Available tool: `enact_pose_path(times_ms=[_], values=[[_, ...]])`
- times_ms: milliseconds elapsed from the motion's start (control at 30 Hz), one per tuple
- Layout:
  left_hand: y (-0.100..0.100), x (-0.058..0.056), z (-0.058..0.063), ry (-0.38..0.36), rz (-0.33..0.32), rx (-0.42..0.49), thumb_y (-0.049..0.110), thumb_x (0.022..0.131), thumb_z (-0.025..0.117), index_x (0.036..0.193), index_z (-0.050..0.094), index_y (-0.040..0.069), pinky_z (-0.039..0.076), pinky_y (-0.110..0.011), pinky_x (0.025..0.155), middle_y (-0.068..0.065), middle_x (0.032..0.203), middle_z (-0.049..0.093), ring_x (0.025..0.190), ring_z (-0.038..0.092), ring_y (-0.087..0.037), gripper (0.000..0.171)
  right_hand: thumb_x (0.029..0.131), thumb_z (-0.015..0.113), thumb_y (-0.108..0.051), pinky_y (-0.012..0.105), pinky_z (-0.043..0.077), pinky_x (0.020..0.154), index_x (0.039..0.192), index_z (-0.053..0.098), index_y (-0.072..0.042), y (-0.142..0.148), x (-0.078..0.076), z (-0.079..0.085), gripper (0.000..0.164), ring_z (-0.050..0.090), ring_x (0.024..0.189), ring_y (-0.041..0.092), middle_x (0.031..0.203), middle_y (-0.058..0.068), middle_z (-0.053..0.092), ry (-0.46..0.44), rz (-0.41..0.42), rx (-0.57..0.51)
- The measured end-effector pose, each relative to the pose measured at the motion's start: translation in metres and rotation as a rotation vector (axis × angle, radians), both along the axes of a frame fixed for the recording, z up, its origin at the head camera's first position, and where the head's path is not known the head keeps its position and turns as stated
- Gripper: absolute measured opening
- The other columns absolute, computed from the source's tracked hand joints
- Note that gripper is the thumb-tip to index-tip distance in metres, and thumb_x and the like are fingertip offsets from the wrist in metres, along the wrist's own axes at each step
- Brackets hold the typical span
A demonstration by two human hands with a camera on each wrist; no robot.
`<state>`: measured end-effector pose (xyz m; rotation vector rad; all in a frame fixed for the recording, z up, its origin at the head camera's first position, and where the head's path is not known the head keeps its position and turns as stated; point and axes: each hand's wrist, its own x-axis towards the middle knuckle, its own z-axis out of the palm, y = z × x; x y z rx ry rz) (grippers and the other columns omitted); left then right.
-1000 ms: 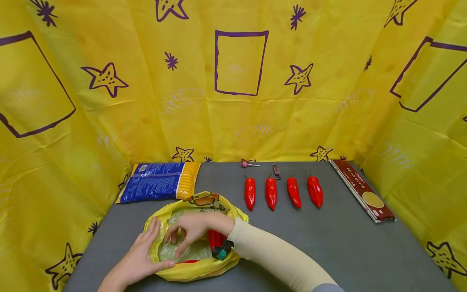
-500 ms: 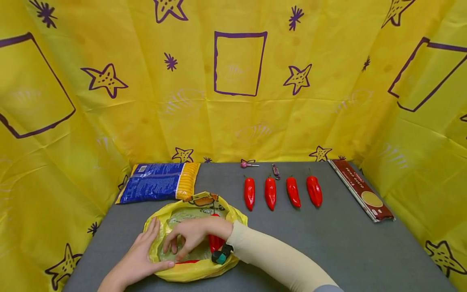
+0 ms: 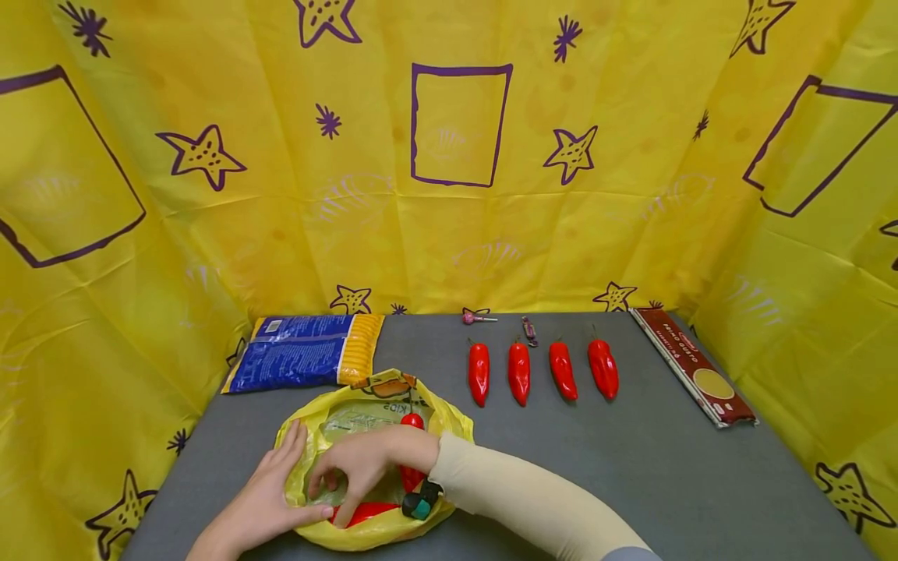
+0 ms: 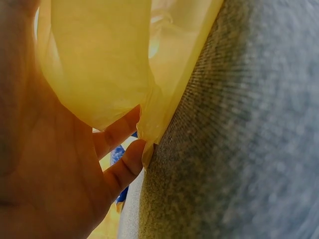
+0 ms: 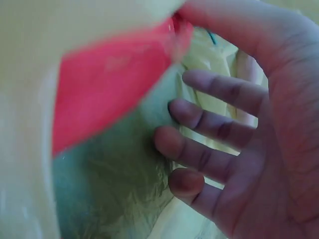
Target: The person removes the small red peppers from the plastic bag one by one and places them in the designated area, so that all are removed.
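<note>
A yellow plastic bag (image 3: 454, 421) stands with its mouth wide, a crinkled pale lining visible inside. My left hand (image 3: 259, 499) rests against its left side, fingers extended along the outside and thumb at the front rim. In the left wrist view, two fingertips (image 4: 133, 152) touch the yellow plastic. Inside the bag, my right hand (image 3: 366, 461) has its thumb against a red chili pepper (image 3: 375, 511) lying along the front wall. Its other fingers (image 5: 199, 117) are spread and loosely bent, holding nothing. A second red pepper (image 3: 411, 421) leans inside at the right, partly behind the right wrist.
Several red peppers (image 3: 519, 374) lie in a row right of the bag. Behind them are a lollipop (image 3: 471, 318) and a wrapped candy (image 3: 529, 331). A blue-and-yellow packet (image 3: 302, 351) lies back left, a brown spaghetti packet (image 3: 691, 362) right. Yellow cloth (image 3: 463, 226) walls the grey table.
The pepper by the bag's front wall shows more, with the right thumb now on it. My right hand has shifted slightly down and toward me. The left hand keeps its place.
</note>
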<state>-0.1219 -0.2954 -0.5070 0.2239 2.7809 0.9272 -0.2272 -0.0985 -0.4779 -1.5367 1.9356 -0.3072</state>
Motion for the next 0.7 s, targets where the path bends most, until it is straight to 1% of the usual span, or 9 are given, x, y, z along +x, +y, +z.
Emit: enact_pose_path(times_ms=[100,200,267,333,567,700], values=[[0.0,0.0,0.0,0.013,-0.003,-0.005,0.056,0.081,0.088,0.167,0.011,-0.005,0.035,-0.083,0.104,-0.032,0.174,0.004,0.148,0.02,-0.062,0.131,0.089,0.086,-0.032,0.007,0.044,0.08,0.134,0.066,-0.019,-0.003,0.002,0.0,0.051,0.056,0.092,-0.003,0.103,-0.013,0.063,0.024,0.0,0.001],[0.0,0.001,-0.001,0.011,-0.007,-0.009,0.054,0.081,0.088,0.167,0.011,-0.005,0.036,-0.083,0.104,-0.032,0.174,0.004,0.148,0.02,-0.064,0.13,0.091,0.085,-0.03,0.007,0.043,0.078,0.133,0.062,-0.016,-0.003,0.001,0.0,0.05,0.055,0.089,-0.002,0.099,-0.012,0.062,0.044,-0.002,-0.03],[0.001,0.001,-0.001,0.004,-0.011,-0.007,0.052,0.082,0.088,0.168,0.01,-0.005,0.036,-0.083,0.104,-0.032,0.174,0.003,0.148,0.019,-0.065,0.129,0.091,0.085,-0.029,0.006,0.043,0.078,0.133,0.061,-0.014,-0.002,0.0,0.0,0.05,0.056,0.089,-0.002,0.1,-0.011,0.063,0.058,0.002,-0.063],[0.001,0.001,-0.001,0.004,-0.009,-0.007,0.052,0.082,0.088,0.168,0.011,-0.004,0.036,-0.082,0.105,-0.032,0.174,0.003,0.148,0.02,-0.064,0.129,0.091,0.086,-0.029,0.006,0.044,0.079,0.133,0.061,-0.013,0.0,-0.002,0.0,0.052,0.057,0.09,-0.002,0.101,-0.011,0.064,0.052,-0.003,-0.08],[0.001,0.001,0.0,0.019,-0.005,-0.014,0.053,0.081,0.088,0.167,0.013,-0.007,0.035,-0.082,0.106,-0.033,0.173,0.005,0.148,0.021,-0.063,0.129,0.085,0.091,-0.034,0.005,0.044,0.086,0.135,0.059,-0.016,0.006,-0.002,0.004,0.062,0.057,0.096,-0.003,0.108,-0.015,0.066,0.029,-0.034,-0.045],[0.001,0.0,0.0,0.013,0.002,-0.008,0.055,0.081,0.088,0.167,0.012,-0.007,0.034,-0.082,0.106,-0.033,0.173,0.004,0.148,0.021,-0.061,0.13,0.085,0.092,-0.034,0.005,0.044,0.085,0.129,0.059,-0.014,0.009,-0.001,0.006,0.059,0.058,0.097,-0.004,0.109,-0.014,0.066,0.041,-0.041,-0.061]])
